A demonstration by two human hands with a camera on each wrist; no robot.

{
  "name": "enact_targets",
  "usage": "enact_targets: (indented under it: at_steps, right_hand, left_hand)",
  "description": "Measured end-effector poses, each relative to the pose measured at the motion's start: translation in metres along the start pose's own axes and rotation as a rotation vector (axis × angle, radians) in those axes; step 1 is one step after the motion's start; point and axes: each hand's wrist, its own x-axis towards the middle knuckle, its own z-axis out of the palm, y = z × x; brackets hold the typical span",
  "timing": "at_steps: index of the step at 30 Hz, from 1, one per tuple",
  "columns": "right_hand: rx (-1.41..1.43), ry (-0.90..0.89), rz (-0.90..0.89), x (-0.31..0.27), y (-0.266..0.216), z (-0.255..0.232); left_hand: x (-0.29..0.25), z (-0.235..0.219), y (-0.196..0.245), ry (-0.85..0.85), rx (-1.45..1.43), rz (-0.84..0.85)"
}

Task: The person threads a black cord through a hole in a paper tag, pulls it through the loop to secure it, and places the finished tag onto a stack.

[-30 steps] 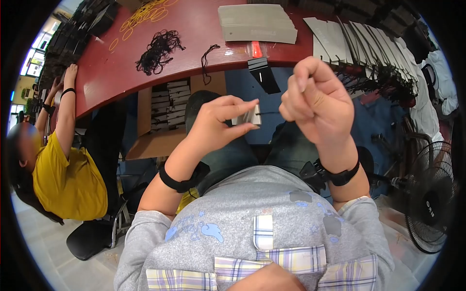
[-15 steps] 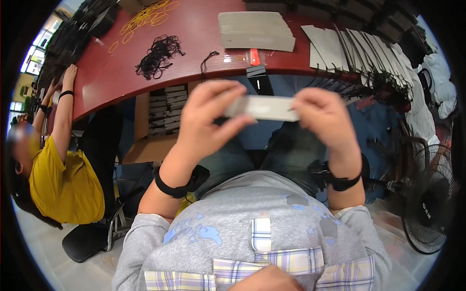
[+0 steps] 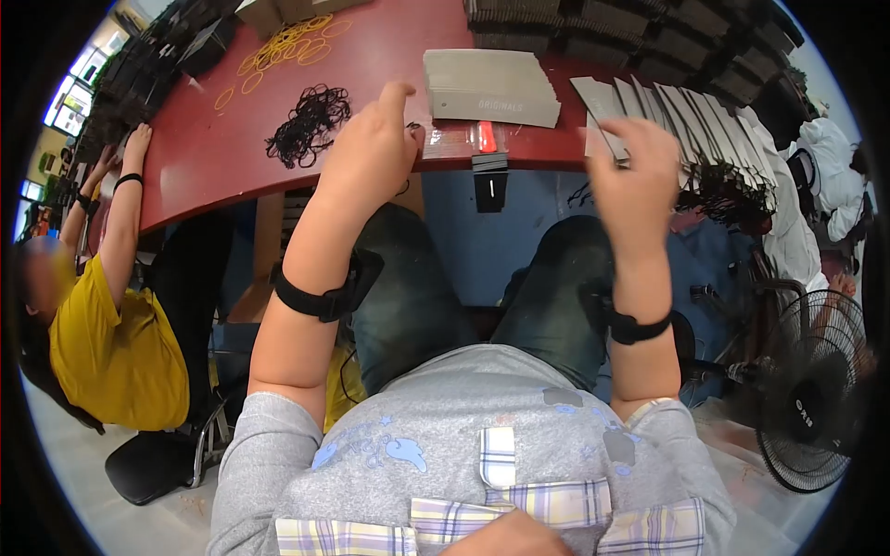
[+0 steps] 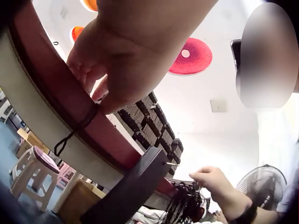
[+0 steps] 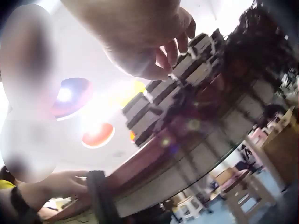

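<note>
In the head view my left hand (image 3: 371, 148) is over the table's front edge, index finger extended, thumb close to a black cord (image 3: 414, 126). The left wrist view shows that cord (image 4: 70, 136) looping down over the edge beside the thumb, with a gap between thumb and fingers. My right hand (image 3: 640, 176), blurred, is at the lower end of the leftmost grey card (image 3: 593, 102) in a fanned row. In the right wrist view its thumb and fingers (image 5: 166, 63) are close together above dark cords; whether they pinch anything is unclear.
A stack of grey cards (image 3: 491, 88), a tangle of black cords (image 3: 309, 125) and yellow rings (image 3: 287, 46) lie on the red table (image 3: 199, 139). Black pieces (image 3: 489, 185) hang at the front edge. A fan (image 3: 805, 389) stands right; another person (image 3: 116, 343) sits left.
The grey-white card held between both hands is no longer between them. My left hand has moved forward to the table edge, and my right hand has moved forward to the fanned cards.
</note>
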Motion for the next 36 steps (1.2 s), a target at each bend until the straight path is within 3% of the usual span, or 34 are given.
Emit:
enact_targets:
  at_steps: [2, 5, 8, 11, 14, 17, 21, 24, 27, 33, 36]
  right_hand:
    - [0.026, -0.101, -0.125, 0.006, -0.01, 0.029]
    - [-0.06, -0.09, -0.252, 0.008, -0.014, 0.052]
    - [-0.078, -0.069, -0.257, 0.007, -0.016, 0.056]
    - [-0.065, 0.004, -0.275, 0.004, -0.017, 0.056]
    - [-0.051, 0.034, -0.23, 0.002, -0.018, 0.055]
    - [0.153, -0.04, -0.191, 0.003, -0.021, 0.044]
    - [0.735, -0.014, 0.111, -0.021, -0.045, 0.013]
    - [1.003, -0.323, 0.377, -0.062, -0.047, 0.019]
    - [0.874, -0.536, 0.542, -0.093, -0.038, 0.036]
    - [0.868, -0.487, 0.539, -0.104, -0.047, 0.036]
    - [0.798, -0.47, 0.371, -0.109, -0.045, 0.042]
  left_hand:
    - [-0.002, 0.0, -0.001, -0.026, 0.029, 0.048]
    - [-0.01, -0.022, 0.004, -0.078, -0.137, 0.005]
    - [-0.019, -0.043, 0.009, -0.205, -0.263, -0.224]
    - [-0.03, -0.041, 0.008, -0.092, -0.934, -0.448]
    - [-0.039, -0.039, -0.001, -0.083, -1.416, -0.513]
    - [-0.043, -0.038, 0.001, -0.111, -1.682, -0.459]
    - [-0.046, -0.038, 0.01, -0.083, -1.696, -0.56]
    - [-0.048, -0.035, 0.016, -0.103, -1.597, -0.524]
    - [-0.05, -0.034, 0.022, -0.141, -1.503, -0.451]
    - [-0.051, -0.034, 0.041, -0.329, -1.32, -0.382]
    - [-0.049, -0.025, 0.054, -0.428, -1.287, -0.34]
